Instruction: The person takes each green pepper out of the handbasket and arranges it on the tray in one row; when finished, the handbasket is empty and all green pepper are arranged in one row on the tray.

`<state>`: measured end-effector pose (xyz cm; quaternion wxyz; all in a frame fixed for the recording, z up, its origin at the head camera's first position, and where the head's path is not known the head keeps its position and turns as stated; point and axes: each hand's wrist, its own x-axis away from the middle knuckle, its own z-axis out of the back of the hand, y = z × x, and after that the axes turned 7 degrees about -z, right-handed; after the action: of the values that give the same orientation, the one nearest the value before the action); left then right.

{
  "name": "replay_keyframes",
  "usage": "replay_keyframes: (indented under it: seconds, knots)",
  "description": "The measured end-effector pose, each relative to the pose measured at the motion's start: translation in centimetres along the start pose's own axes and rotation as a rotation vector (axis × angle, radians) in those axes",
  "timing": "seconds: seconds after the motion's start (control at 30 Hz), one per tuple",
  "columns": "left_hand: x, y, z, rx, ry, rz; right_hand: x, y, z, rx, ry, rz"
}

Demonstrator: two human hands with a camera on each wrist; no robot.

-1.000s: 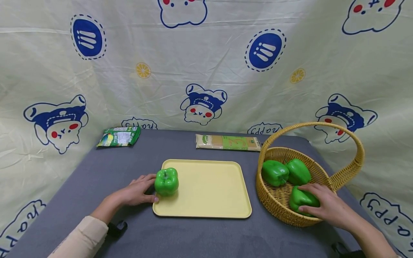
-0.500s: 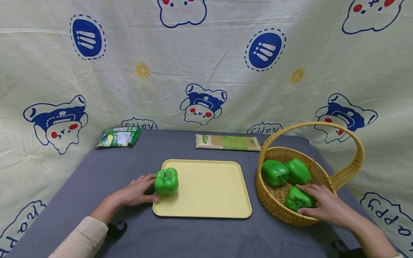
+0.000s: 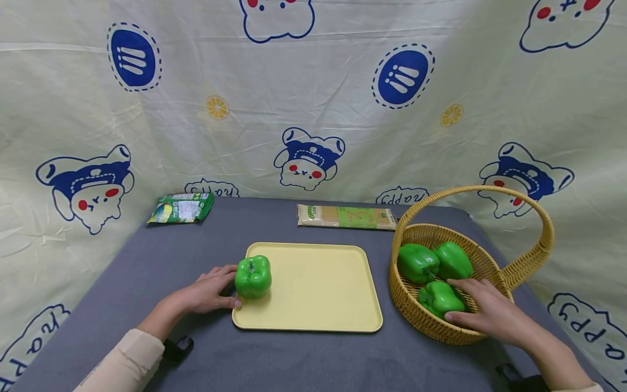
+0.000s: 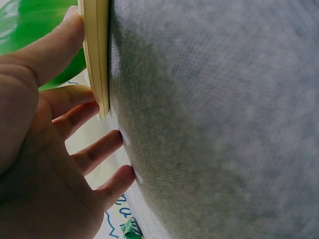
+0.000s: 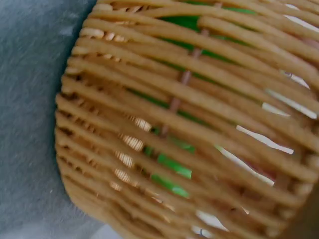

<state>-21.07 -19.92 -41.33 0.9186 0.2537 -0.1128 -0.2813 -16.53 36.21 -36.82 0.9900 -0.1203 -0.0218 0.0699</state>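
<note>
In the head view, a green bell pepper point(image 3: 252, 276) sits at the left end of a pale yellow tray point(image 3: 318, 288). My left hand point(image 3: 208, 291) rests against the tray's left edge beside this pepper. The left wrist view shows its thumb point(image 4: 55, 47) at the rim, with the other fingers extended along the edge and tablecloth. My right hand point(image 3: 495, 310) reaches into a wicker basket point(image 3: 416, 318), thumb and fingers on either side of another green bell pepper point(image 3: 441, 298). Two more bell peppers, one left point(image 3: 417, 263) and one right point(image 3: 453, 260), lie behind it.
The basket's tall arched handle point(image 3: 475, 188) rises over its opening. A long flat package point(image 3: 345, 216) lies behind the tray, close to the basket. A green snack bag point(image 3: 181, 208) lies at the back left of the grey-covered table point(image 3: 313, 359). A printed curtain point(image 3: 343, 109) hangs behind.
The front pepper in the basket has shifted left and turned, toward the other two. My right hand has moved slightly left with it. The left hand and tray have stayed in place.
</note>
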Motion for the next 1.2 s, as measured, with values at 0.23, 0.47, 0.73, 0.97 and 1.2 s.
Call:
replay_keyframes:
  seconds: [0.23, 0.47, 0.73, 0.97, 1.2]
  knots:
    - [-0.1, -0.1, -0.1, 0.001, -0.002, 0.001, -0.5, -1.0, -0.2, 0.004, 0.077, 0.095]
    - [-0.1, -0.1, 0.0, -0.002, 0.0, -0.002, -0.8, -1.4, -0.6, 0.036, 0.088, 0.151]
    - [-0.1, -0.2, -0.1, -0.008, 0.004, -0.008, -1.0, -1.7, -0.7, 0.066, 0.066, 0.154]
    - [-0.1, -0.2, 0.0, -0.016, 0.001, -0.007, -0.8, -1.7, -0.3, 0.05, 0.098, 0.136]
    - [-0.1, -0.1, 0.0, -0.006, -0.001, -0.002, -0.7, -2.1, 0.8, 0.039, 0.102, 0.097]
